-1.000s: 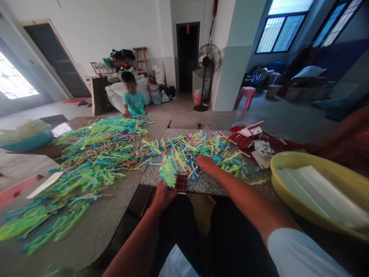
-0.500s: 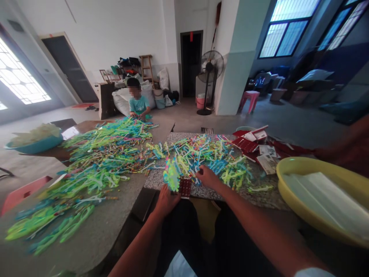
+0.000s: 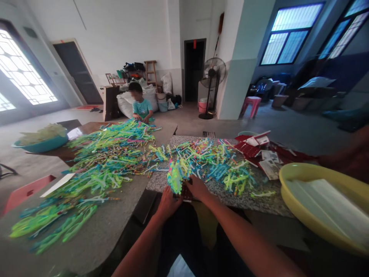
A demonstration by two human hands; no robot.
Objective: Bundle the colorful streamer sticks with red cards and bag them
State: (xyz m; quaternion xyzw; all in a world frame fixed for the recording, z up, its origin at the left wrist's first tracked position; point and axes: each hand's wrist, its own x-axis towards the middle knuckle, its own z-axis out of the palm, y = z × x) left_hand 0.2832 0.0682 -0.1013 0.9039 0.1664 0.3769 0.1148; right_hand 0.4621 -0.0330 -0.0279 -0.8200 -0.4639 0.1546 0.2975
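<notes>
My left hand [image 3: 169,202] is closed on the lower left edge of a dark red card [image 3: 187,195] with rows of small marks or holes. A bunch of yellow-green and blue plastic strips [image 3: 175,180] stands up at the card's left side, just above that hand. My right hand [image 3: 198,188] is closed at the card's upper right, fingers pressed together; what they pinch is hidden. Just beyond both hands, a loose pile of coloured strips [image 3: 201,154] with small patterned sticks among them covers part of the speckled stone tabletop [image 3: 157,181].
A larger heap of strips [image 3: 115,154] lies on the left table. On the right are more red cards [image 3: 250,154] and a yellow basin [image 3: 291,181] with pale sheets. A person in a turquoise shirt [image 3: 142,107] handles strips across the left table. A blue basin [image 3: 43,144] stands far left.
My right hand has moved left and down from the strip pile to the card. My left hand stays on the card. The view has tilted slightly upward.
</notes>
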